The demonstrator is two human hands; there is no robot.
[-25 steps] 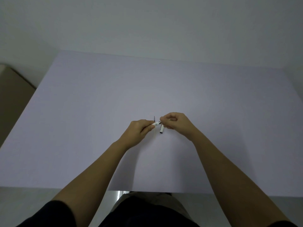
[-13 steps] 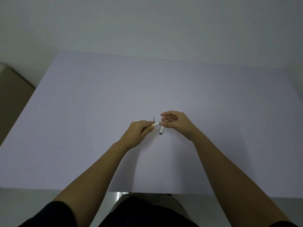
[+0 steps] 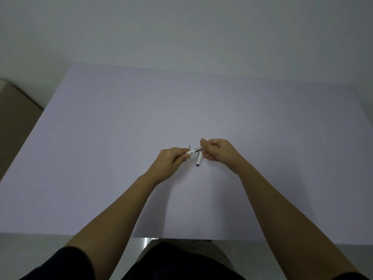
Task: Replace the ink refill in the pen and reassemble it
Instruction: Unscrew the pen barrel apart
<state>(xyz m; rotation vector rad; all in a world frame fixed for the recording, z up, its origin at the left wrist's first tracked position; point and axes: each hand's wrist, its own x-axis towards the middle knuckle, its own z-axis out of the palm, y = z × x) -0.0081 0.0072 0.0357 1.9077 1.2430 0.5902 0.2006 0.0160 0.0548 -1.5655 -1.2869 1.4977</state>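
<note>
- At mid-table (image 3: 121, 138), above the pale sheet, the two hands meet around the pen (image 3: 194, 151).
- The left hand (image 3: 171, 161) is curled shut, thumb and forefinger pinching the pen's white end; most of that part is hidden inside the fist.
- The right hand (image 3: 219, 151) is likewise curled, its fingertips (image 3: 203, 147) closed on the other end, where a metallic section shows.
- The pen spans the small gap between both hands, tilted slightly, its right end a little higher than its left.
- What shows of it is short: a white piece at the left, a narrow ring, then a dull silver-grey piece running into the right fingers.
- Whether the two pieces are joined or only touching cannot be told at this size.
- A cap (image 3: 198, 160), white with a dark open end, lies on the sheet just below the pen, between the hands, pointing toward the person.
- The cap touches neither hand as far as can be seen, though the right hand's knuckles are just beside its upper end.
- A thin grey sliver (image 3: 189, 146) stands out just above the left fingers; what it is cannot be told.
- Both forearms are bare and reach in from the near edge; dark sleeves (image 3: 66, 265) show at the bottom.
</note>
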